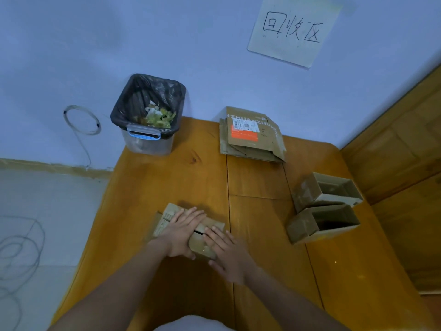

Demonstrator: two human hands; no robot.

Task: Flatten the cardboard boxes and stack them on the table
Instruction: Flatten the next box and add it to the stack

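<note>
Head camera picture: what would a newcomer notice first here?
First, the two hands, left hand and right hand, pressing flat a cardboard box near the table's front. Next, the two open boxes at the right, then the flattened stack by the wall, beside the lined bin.

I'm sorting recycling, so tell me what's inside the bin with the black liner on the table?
The bin holds greenish and pale scraps, which look like food waste or wrappers, piled toward its front. Anything beneath them, and the bottom of the liner, is hidden.
</note>
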